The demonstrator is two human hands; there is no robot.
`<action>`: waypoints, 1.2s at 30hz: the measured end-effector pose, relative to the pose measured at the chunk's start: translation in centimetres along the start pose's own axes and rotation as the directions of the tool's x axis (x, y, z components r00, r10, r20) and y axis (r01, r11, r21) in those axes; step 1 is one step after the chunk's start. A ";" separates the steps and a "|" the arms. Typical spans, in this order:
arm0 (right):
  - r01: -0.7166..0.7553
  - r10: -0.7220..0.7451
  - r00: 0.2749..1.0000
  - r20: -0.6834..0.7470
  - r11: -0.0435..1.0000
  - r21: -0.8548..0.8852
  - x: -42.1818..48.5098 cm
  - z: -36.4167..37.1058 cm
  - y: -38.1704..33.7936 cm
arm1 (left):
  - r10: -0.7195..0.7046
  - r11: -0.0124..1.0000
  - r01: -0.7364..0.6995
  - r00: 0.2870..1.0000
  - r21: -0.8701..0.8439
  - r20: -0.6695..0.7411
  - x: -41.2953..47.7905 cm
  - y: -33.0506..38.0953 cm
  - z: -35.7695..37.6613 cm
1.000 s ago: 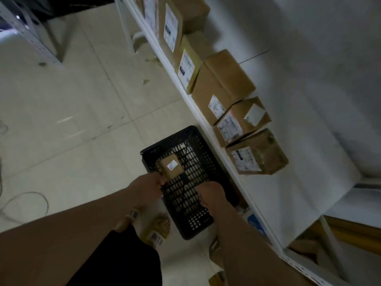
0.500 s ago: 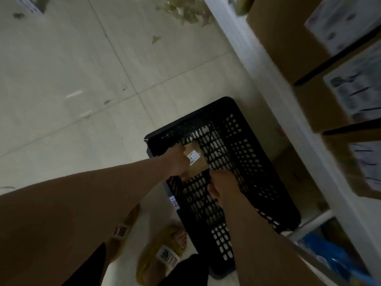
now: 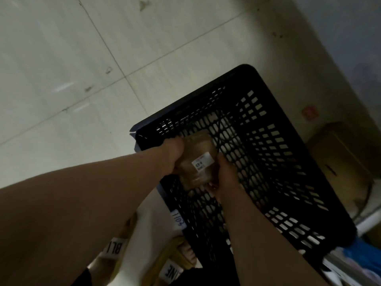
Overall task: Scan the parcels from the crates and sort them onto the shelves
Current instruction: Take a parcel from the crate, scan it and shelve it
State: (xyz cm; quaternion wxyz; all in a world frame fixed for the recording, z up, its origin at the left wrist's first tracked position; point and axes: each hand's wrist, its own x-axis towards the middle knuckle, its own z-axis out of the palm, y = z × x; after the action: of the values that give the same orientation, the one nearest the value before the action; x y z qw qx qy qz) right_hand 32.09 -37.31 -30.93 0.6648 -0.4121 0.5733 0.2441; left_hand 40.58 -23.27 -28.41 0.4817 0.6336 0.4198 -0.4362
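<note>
Parcel (image 3: 195, 149), a small brown one with a white label (image 3: 203, 162), is now held over the black crate (image 3: 247, 69) by both my hands. Half a second ago my left hand (image 3: 172, 154) gripped it alone; my right hand (image 3: 225, 174) has since come across and curled round its near edge. The label faces up, so I judge scanning comes next, then shelving, though the shelves have slipped from view
</note>
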 end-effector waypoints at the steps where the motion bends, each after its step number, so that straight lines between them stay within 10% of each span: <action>1: -0.004 0.004 1.000 -0.006 1.000 0.027 -1.2 -0.7 0.0 | -0.004 1.000 0.004 1.000 -0.027 -0.020 -1.6 0.1 -0.1; 10: 0.029 -0.026 0.999 -0.026 0.992 0.124 -21.9 -3.2 -4.4 | -0.017 0.996 0.035 0.979 -0.088 0.203 -22.5 1.5 -5.3; 21: 0.145 -0.193 0.898 0.396 0.978 0.149 -49.0 -2.0 -12.3 | 0.287 0.924 -0.186 0.914 -0.335 0.285 -47.8 3.7 -14.9; 31: 0.447 -0.466 0.782 0.415 0.882 0.147 -65.3 -2.5 -12.8 | 0.534 0.812 -0.334 0.756 -0.479 0.378 -63.9 3.3 -17.9; 36: 0.522 -0.539 0.825 0.169 0.842 0.136 -70.6 -3.0 -10.6 | 0.675 0.731 -0.515 0.643 -0.447 0.362 -67.8 1.6 -19.8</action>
State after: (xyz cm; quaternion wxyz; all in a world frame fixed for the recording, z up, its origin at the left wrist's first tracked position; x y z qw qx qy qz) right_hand 23.06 -35.11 39.91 0.7773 -0.5002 0.3759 0.0659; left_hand 26.98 -11.77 39.94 0.7819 0.5184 0.1060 -0.3295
